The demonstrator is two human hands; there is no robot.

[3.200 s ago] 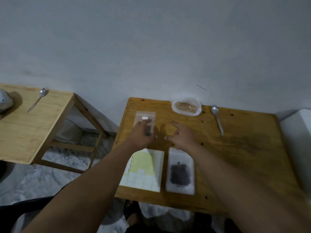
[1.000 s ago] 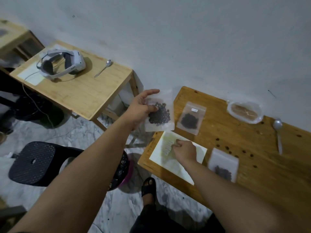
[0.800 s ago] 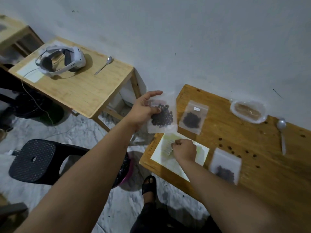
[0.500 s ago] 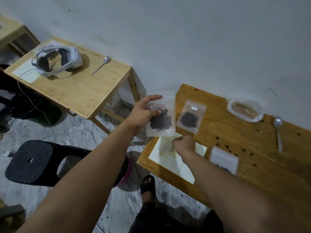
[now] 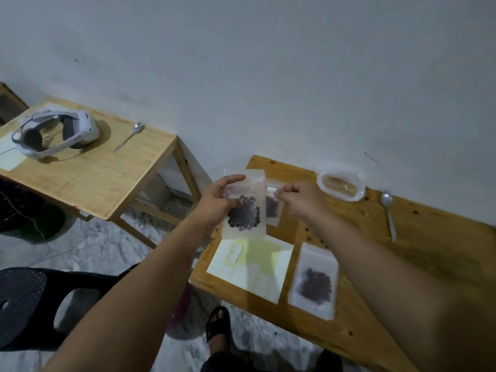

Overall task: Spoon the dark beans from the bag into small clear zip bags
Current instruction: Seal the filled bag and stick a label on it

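Standing against a grey wall (image 5: 268, 76), wooden table (image 5: 434, 264) bearing label sheet (image 5: 260, 267), spoon (image 5: 389, 214), filled zip bag (image 5: 314, 284), left hand (image 5: 214, 205) gripping raised bag of dark beans (image 5: 245, 214) above the table's corner, right hand (image 5: 303, 200) just beside, fingertips pinched together, what they hold unclear.

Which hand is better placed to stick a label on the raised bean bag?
Right. The left hand grips the bag, so it is busy; the right hand hovers beside its top, fingertips pinched, seemingly on a sticker.
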